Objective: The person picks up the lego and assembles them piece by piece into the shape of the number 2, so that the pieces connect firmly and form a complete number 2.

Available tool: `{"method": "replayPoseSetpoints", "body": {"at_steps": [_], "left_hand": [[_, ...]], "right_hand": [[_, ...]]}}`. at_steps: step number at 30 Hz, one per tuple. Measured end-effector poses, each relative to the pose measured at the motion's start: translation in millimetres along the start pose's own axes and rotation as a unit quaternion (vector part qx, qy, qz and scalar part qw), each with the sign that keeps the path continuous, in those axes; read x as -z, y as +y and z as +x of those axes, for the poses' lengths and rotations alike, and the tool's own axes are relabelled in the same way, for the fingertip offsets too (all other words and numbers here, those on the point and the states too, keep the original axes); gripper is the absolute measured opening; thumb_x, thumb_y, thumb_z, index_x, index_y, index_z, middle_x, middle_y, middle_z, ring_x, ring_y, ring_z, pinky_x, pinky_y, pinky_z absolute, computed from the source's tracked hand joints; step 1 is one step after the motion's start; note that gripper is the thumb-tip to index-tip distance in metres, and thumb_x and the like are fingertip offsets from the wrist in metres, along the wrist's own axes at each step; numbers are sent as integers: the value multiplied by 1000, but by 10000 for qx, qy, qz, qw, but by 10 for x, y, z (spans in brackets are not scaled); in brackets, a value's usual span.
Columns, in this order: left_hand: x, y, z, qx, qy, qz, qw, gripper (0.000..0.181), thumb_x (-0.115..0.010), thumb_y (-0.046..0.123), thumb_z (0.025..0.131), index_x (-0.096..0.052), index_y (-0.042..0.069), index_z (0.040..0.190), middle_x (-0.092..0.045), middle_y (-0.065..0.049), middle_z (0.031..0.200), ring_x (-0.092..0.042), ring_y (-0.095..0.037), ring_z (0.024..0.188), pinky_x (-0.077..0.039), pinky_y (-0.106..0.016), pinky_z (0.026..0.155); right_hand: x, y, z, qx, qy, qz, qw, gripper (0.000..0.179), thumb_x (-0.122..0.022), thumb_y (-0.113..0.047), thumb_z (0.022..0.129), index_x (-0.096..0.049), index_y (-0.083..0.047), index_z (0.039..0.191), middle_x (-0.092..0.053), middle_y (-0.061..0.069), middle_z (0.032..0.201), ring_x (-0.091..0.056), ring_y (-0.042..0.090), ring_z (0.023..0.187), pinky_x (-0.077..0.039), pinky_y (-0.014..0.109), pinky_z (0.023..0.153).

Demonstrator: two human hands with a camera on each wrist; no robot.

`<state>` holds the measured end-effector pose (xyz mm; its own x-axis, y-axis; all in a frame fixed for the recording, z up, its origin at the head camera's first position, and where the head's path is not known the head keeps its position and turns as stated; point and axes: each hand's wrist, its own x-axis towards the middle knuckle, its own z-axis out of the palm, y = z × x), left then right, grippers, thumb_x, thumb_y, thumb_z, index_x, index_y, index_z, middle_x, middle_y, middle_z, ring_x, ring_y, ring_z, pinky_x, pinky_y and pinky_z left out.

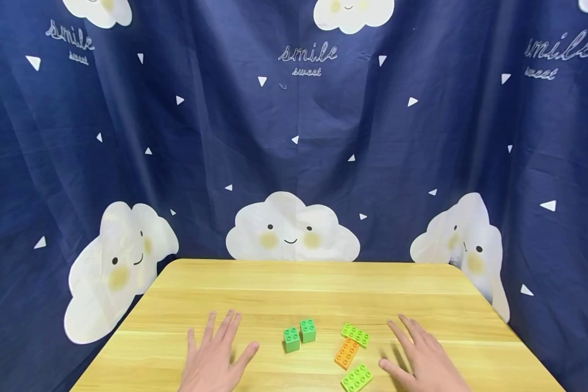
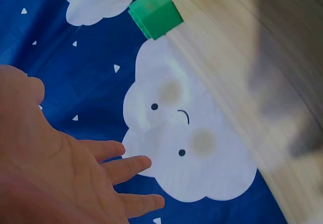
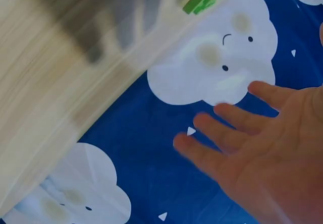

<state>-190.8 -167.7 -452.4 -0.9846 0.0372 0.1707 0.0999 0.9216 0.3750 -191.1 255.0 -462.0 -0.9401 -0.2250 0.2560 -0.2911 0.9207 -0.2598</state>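
My left hand (image 1: pixel 215 354) is held with fingers spread at the left front of the table, holding nothing. To its right stand two dark green toy bricks, a nearer one (image 1: pixel 291 340) and a farther one (image 1: pixel 308 330). On the right, my right hand (image 1: pixel 423 356) also has its fingers extended and grips nothing. Nearest to it lie a light green brick (image 1: pixel 356 378), an orange brick (image 1: pixel 347 353) and another light green brick (image 1: pixel 355 335); the orange one meets the far light green one. Both wrist views show bare palms, the left hand (image 2: pixel 75 168) and the right hand (image 3: pixel 267 143).
The wooden table (image 1: pixel 294 294) has rounded far corners. Behind it hangs a dark blue curtain (image 1: pixel 215 141) printed with white clouds, triangles and lettering. Table surface extends beyond the bricks toward the far edge.
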Motion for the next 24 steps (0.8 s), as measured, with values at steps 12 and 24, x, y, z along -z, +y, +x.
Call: {"method": "replayPoseSetpoints", "body": {"at_steps": [12,24], "left_hand": [[-156,211,115,-461,-128,-838,9953,81,-41,75,97,-54,13,146,-54,-9,151,-37,-43,147,-16,-78,113],[-280,325,275,-677,-777,-1778,9786,64,-54,56,102,-59,3,138,-65,-14,132,-65,-35,113,-54,-57,88]], "right_hand": [[-73,-84,81,681,-610,549,9943,68,-65,-57,95,-59,-5,139,-61,10,132,-63,34,117,-54,56,93],[-113,46,354,767,-1966,2636,9413,41,-77,-25,92,-66,-1,124,-68,8,111,-66,4,86,-57,25,73]]}}
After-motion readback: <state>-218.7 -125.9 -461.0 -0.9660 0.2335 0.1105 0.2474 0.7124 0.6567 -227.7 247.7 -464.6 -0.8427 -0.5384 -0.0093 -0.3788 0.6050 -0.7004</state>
